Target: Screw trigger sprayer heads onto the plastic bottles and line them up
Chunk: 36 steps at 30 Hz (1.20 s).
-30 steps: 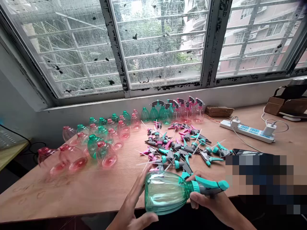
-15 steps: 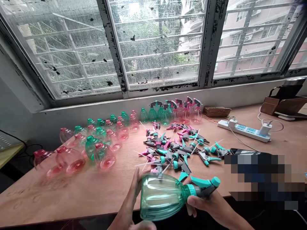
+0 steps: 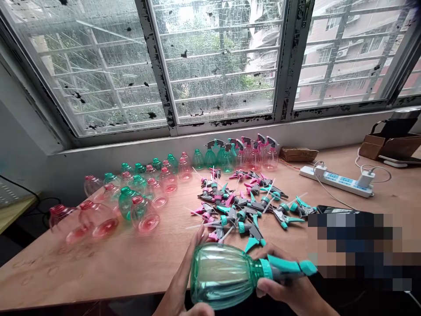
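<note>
A green transparent spray bottle (image 3: pixel 223 274) lies on its side in the air over the table's front edge, its base to the left. My left hand (image 3: pixel 184 281) is wrapped round the base end, thumb below and fingers behind. At the neck, my right hand (image 3: pixel 279 287) grips the teal collar and the grey and teal spray head (image 3: pixel 286 266); part of its fingers is hidden behind the bottle. Just beyond lies a pile of loose spray heads (image 3: pixel 250 230) in pink, teal and grey, several with thin white tubes.
Open-necked pink bottles (image 3: pixel 98 221) and green bottles (image 3: pixel 128 202) stand at the left. Bottles with spray heads (image 3: pixel 255 158) line the window wall. A white power strip (image 3: pixel 335 181), a small brown tray (image 3: pixel 298 154) and a brown box (image 3: pixel 384 142) are on the right.
The bottle has moved slightly down, and its spray head has turned about the bottle's length and shifted a little right. Both hands still hold it.
</note>
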Motion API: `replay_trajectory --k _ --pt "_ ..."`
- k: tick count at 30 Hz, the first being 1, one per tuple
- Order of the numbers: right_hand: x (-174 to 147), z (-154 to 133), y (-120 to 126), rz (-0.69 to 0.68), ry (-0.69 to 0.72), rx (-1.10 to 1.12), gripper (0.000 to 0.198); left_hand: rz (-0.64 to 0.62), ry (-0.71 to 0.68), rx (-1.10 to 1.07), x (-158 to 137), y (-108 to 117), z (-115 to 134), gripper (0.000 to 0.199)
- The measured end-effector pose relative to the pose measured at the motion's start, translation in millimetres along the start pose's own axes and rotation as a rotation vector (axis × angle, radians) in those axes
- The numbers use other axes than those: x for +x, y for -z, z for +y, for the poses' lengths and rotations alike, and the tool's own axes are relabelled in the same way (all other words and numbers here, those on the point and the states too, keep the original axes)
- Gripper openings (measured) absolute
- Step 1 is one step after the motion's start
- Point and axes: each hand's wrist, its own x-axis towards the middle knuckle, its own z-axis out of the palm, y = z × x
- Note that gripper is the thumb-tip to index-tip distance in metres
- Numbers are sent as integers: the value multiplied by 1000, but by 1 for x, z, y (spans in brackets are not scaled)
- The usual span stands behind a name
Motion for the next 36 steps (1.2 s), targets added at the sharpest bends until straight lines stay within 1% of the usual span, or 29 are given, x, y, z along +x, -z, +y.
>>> replay_trajectory --k 2,4,6,8,9,10,11,13,14,15,16,17,18,19,20,22,23,24,25,26,28,29,30,31,32,33,34,36 --pt "0 -2 -2 10 -17 -13 39 4 -12 65 1 3 1 100" --pt "4 1 -5 -10 -83 77 44 43 -122 189 3 3 1 82" --pt "10 8 -9 -11 -202 205 50 83 -265 315 4 1 1 63" --pt "14 15 -12 1 -314 293 54 113 -343 402 3 -2 1 63" --pt "15 18 -13 7 -332 311 54 122 -340 414 2 -2 1 65" --pt "14 20 -13 13 -309 308 54 126 -307 400 1 -3 1 70" --pt "13 21 -12 20 -252 281 51 125 -248 360 0 -2 1 80" --pt "8 20 -8 57 -71 135 42 107 -102 235 -1 1 1 106" --pt "5 18 -6 71 25 33 39 91 -41 176 -1 4 1 110" --pt "3 16 -3 78 105 -66 37 67 -3 129 0 6 1 106" --pt "2 13 -2 79 160 -148 36 43 23 94 0 8 2 97" --pt "2 11 -1 76 185 -193 35 24 41 72 1 9 2 89" --pt "2 10 -2 70 177 -191 33 16 55 63 2 9 3 85" --pt "3 9 -3 66 131 -145 32 18 56 63 2 8 3 84" --pt "5 10 -6 66 57 -72 34 27 35 71 3 7 3 83" --pt "9 13 -10 73 -119 93 48 46 -69 111 2 3 3 75" --pt "10 16 -12 85 -187 160 53 49 -132 127 1 1 2 71" --pt "11 18 -12 102 -221 199 55 49 -171 126 0 0 0 71" --pt "10 20 -12 109 -218 207 55 50 -177 104 -1 -1 -1 76" --pt "9 21 -11 105 -177 180 53 51 -151 59 -1 -2 -2 87" --pt "3 20 -6 101 -27 26 46 47 -54 -69 -2 0 -5 115" --pt "1 18 -4 117 59 -82 42 37 -2 -127 -2 2 -7 121" --pt "-1 15 -1 146 135 -190 39 23 45 -166 -1 5 -8 120" --pt "-2 11 2 176 187 -278 38 9 85 -181 -1 7 -10 114" --pt "-2 9 4 186 212 -335 37 -2 120 -172 -1 10 -11 106" --pt "0 6 6 163 210 -352 34 -9 145 -146 0 12 -13 100" --pt "2 5 7 113 179 -331 30 -19 155 -113 0 14 -15 96" --pt "7 4 9 1 64 -218 33 -39 132 -62 0 15 -18 95"
